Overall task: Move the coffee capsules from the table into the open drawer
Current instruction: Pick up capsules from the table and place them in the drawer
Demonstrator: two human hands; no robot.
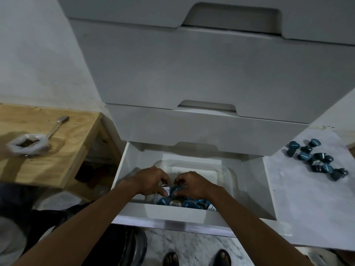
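Both hands reach down into the open drawer (pixel 194 214), the lowest of a white stack of drawers. The left hand (pixel 151 180) and the right hand (pixel 192 184) sit close together over a clear plastic container (pixel 226 174) inside the drawer. The left grip is curled around a capsule with a white label (pixel 166 189), thumb and fingertips pinching it. The right grip is likewise clenched on a blue capsule (pixel 175 189) just beside it, the two capsules nearly touching. Below the hands, toward 6 o'clock, a heap of blue capsules (pixel 189 203) lies at the near end of the container.

At 3 o'clock from the drawer, a loose cluster of dark blue coffee capsules (pixel 318 160) rests on the white bench (pixel 307 198), well apart from the hands; some stand upright, others lie on their sides.

At 9 o'clock stands a wooden table (pixel 63 150) carrying a white plastic bag (pixel 26 145) with brown contents and a metal spoon (pixel 57 126) leaning out of it. At 6 o'clock, two sandalled feet (pixel 196 258) stand on the marble floor.
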